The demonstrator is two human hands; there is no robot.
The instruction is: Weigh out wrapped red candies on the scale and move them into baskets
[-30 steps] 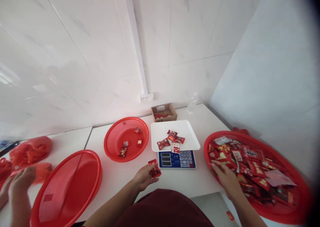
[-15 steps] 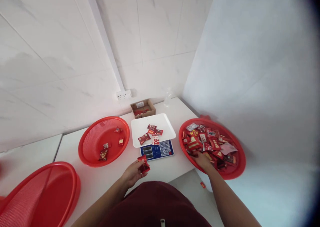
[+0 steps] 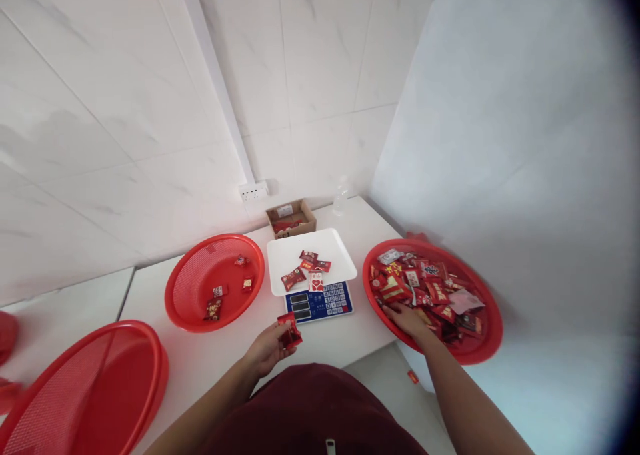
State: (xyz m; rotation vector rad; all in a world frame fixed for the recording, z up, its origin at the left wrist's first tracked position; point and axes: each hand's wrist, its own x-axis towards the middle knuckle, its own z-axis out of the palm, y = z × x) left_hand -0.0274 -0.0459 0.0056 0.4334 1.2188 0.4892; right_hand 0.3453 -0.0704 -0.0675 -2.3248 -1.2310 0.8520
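Note:
My left hand [image 3: 266, 349] is closed on a red wrapped candy [image 3: 289, 331], held just in front of the digital scale [image 3: 318, 305]. On the scale's white pan [image 3: 330, 245] lie several small wrapped candies [image 3: 294, 278], red ones and a white one with hearts. My right hand [image 3: 407, 319] reaches over the near rim of the right red basket [image 3: 493, 348], touching the heap of wrapped candies [image 3: 435, 291] inside. Its fingertips are partly hidden among the wrappers, so whether they grip anything does not show.
Left of the scale stands a red mesh basket [image 3: 175, 301] with a few candies. Another red basket [image 3: 161, 381] is at the near left. A cardboard box [image 3: 306, 225] with red packets sits behind the scale, near a wall socket [image 3: 253, 191]. One red wrapper [image 3: 413, 377] lies on the floor.
The whole view has turned slightly left, so everything on the table appears farther right. My left hand keeps the candy in the same spot, and my right hand stays in the basket.

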